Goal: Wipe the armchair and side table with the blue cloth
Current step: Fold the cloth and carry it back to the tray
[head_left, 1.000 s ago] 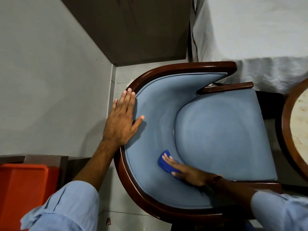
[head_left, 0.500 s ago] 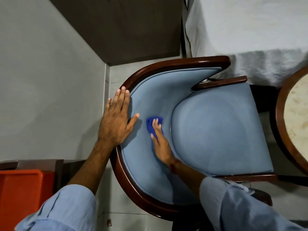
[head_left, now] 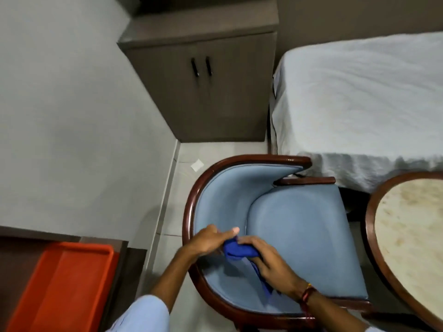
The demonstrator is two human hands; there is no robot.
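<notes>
The armchair (head_left: 304, 231) has light blue upholstery and a dark curved wooden frame; I see it from above. Both my hands hold the blue cloth (head_left: 239, 251) over the inner backrest near the chair's left rim. My left hand (head_left: 208, 240) pinches the cloth's left end. My right hand (head_left: 268, 259) grips the other end, and a strip of cloth hangs down under its palm. The round side table (head_left: 407, 226), with a pale marbled top and a dark wooden rim, stands just right of the chair.
A bed with a grey cover (head_left: 359, 104) lies behind the chair. A brown two-door cabinet (head_left: 206, 87) stands against the grey wall. An orange tray (head_left: 64, 283) sits at lower left. A white scrap (head_left: 197, 165) lies on the floor.
My left hand has left the chair's rim and joined my right hand on the cloth. The cloth is lifted off the backrest and bunched between both hands. The view has tilted up.
</notes>
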